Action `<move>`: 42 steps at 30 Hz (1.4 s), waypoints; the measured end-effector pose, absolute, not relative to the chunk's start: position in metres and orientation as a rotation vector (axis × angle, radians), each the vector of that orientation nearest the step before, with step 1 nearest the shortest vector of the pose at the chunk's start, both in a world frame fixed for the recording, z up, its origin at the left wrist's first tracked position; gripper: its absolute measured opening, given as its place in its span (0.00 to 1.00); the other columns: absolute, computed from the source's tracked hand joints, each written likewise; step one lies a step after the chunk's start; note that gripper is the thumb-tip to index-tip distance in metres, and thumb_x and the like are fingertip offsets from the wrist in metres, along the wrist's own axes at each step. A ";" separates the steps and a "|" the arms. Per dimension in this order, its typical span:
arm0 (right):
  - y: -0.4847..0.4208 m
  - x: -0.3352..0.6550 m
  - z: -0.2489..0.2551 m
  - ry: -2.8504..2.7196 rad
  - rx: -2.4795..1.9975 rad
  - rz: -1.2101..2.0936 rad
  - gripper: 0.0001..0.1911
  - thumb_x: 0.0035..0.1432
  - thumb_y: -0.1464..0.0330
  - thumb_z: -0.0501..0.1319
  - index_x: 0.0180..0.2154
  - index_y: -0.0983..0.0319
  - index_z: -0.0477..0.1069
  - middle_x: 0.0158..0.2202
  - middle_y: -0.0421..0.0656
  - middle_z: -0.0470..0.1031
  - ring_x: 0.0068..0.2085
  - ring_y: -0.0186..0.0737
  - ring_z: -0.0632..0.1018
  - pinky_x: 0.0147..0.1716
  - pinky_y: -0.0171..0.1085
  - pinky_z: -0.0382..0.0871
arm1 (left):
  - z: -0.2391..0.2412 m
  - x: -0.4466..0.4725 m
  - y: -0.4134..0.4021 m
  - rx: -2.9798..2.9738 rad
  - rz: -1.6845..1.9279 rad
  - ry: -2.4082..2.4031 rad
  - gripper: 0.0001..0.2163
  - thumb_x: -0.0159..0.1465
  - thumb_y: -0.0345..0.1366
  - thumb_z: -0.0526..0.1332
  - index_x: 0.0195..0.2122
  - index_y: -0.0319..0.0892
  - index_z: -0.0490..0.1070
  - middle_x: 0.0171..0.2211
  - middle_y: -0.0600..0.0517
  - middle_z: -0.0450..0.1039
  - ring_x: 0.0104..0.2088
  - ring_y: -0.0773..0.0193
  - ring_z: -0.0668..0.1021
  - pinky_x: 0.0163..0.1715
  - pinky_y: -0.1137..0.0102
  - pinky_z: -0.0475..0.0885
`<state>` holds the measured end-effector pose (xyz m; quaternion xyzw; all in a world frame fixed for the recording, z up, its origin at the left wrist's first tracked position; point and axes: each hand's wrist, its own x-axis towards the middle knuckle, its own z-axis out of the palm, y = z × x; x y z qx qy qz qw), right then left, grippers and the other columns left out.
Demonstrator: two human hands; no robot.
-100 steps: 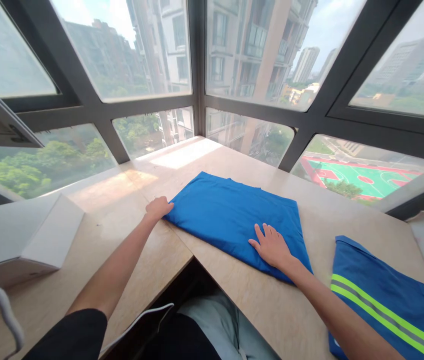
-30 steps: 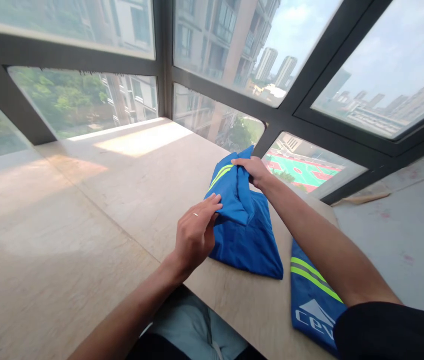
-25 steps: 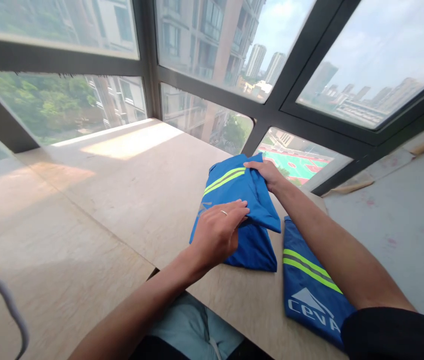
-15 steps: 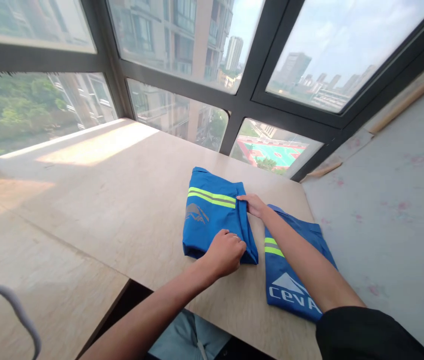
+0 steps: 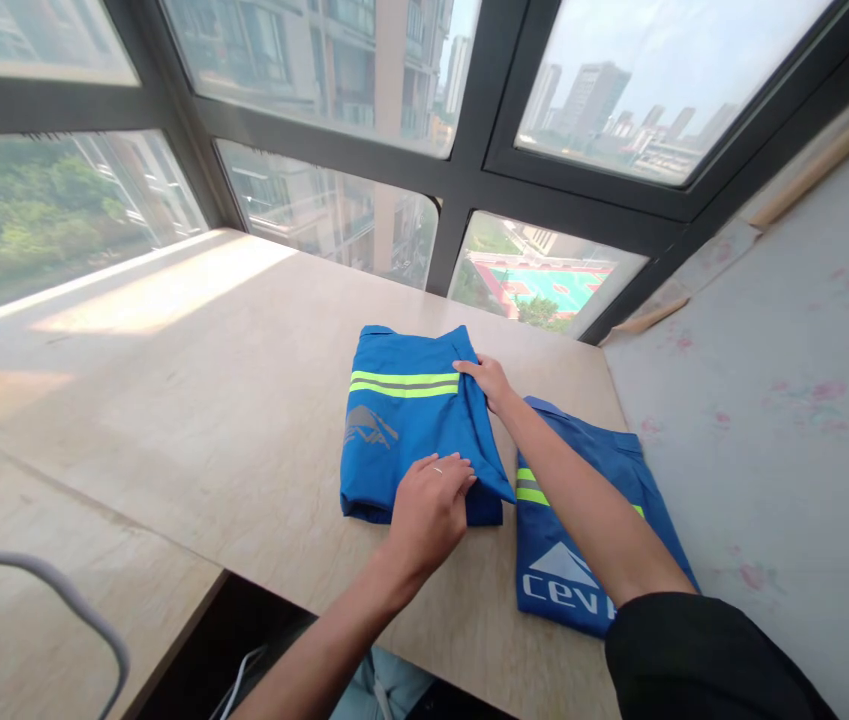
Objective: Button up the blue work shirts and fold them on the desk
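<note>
A folded blue work garment (image 5: 394, 430) with a yellow-green and grey reflective stripe and a grey logo lies on the table. At its upper right edge, my right hand (image 5: 485, 382) is closed on the fabric, thumb on top and fingers partly hidden beneath. My left hand (image 5: 430, 505) grips the lower right part, fingers together over the cloth. Between the hands the right edge is raised as a loose flap, with a dark fold under its lower corner. To the right, partly behind my right forearm, lies a second folded blue garment (image 5: 563, 595) with white lettering.
The pale table (image 5: 206, 400) runs to dark-framed windows (image 5: 364, 180) at the back. On the right is a flower-patterned wall (image 5: 791, 450). A grey cable (image 5: 56, 575) curves over the table at lower left, near a dark gap at the front edge.
The garment's right side is now lifted and turned inward as a flap. My left hand's fingers have stretched out over it. The view has shifted slightly.
</note>
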<state>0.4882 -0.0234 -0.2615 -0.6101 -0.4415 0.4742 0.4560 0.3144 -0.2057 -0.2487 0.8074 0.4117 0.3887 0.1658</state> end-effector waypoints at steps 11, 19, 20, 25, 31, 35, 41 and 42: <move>-0.033 0.498 -0.290 -1.193 -1.732 0.920 0.13 0.45 0.65 0.64 0.35 0.64 0.74 0.34 0.43 0.80 0.36 0.42 0.79 0.37 0.37 0.73 | -0.279 0.308 -0.227 2.501 0.860 0.850 0.10 0.66 0.26 0.54 0.40 0.41 0.76 0.48 0.47 0.79 0.56 0.57 0.75 0.57 0.55 0.69; -0.056 0.467 -0.267 -1.710 -1.725 0.235 0.30 0.55 0.70 0.58 0.59 0.69 0.61 0.62 0.60 0.60 0.65 0.54 0.59 0.65 0.51 0.53 | -0.247 0.249 -0.254 2.320 1.527 1.335 0.24 0.62 0.25 0.59 0.59 0.46 0.63 0.54 0.43 0.72 0.60 0.51 0.71 0.55 0.54 0.71; -0.062 0.458 -0.267 -1.823 -1.684 0.171 0.29 0.57 0.69 0.58 0.60 0.68 0.61 0.63 0.60 0.59 0.66 0.55 0.58 0.65 0.52 0.52 | -0.251 0.243 -0.253 2.289 1.471 1.466 0.26 0.63 0.27 0.60 0.62 0.45 0.60 0.57 0.41 0.69 0.62 0.49 0.69 0.57 0.52 0.69; -0.086 0.428 -0.289 -2.075 -1.637 0.213 0.30 0.62 0.61 0.58 0.61 0.67 0.61 0.68 0.60 0.54 0.68 0.59 0.55 0.65 0.56 0.51 | -0.282 0.229 -0.229 2.147 1.189 1.706 0.34 0.61 0.33 0.62 0.67 0.42 0.50 0.63 0.36 0.60 0.64 0.44 0.64 0.59 0.47 0.67; -0.099 0.438 -0.316 -2.086 -1.663 0.168 0.28 0.66 0.59 0.52 0.61 0.68 0.63 0.65 0.57 0.61 0.67 0.54 0.59 0.65 0.53 0.52 | -0.305 0.224 -0.211 2.093 1.202 1.742 0.30 0.55 0.22 0.54 0.61 0.42 0.60 0.53 0.40 0.71 0.51 0.49 0.76 0.48 0.53 0.75; -0.102 0.443 -0.314 -2.076 -1.656 0.174 0.28 0.66 0.60 0.52 0.61 0.71 0.63 0.65 0.59 0.61 0.67 0.52 0.60 0.66 0.51 0.52 | -0.305 0.215 -0.214 2.058 1.168 1.878 0.32 0.53 0.21 0.52 0.61 0.42 0.61 0.53 0.40 0.73 0.48 0.48 0.78 0.44 0.55 0.75; -0.104 0.447 -0.312 -2.004 -1.650 0.191 0.26 0.66 0.61 0.52 0.60 0.69 0.65 0.64 0.57 0.64 0.66 0.51 0.62 0.65 0.51 0.55 | -0.300 0.192 -0.218 2.253 0.922 1.892 0.35 0.55 0.20 0.51 0.66 0.43 0.59 0.62 0.36 0.65 0.56 0.43 0.74 0.46 0.51 0.73; -0.104 0.448 -0.313 -1.992 -1.648 0.194 0.26 0.66 0.62 0.52 0.59 0.69 0.65 0.63 0.57 0.64 0.66 0.51 0.63 0.65 0.50 0.55 | -0.301 0.187 -0.218 2.319 0.874 1.844 0.35 0.55 0.19 0.50 0.64 0.45 0.62 0.63 0.38 0.63 0.58 0.44 0.72 0.48 0.51 0.72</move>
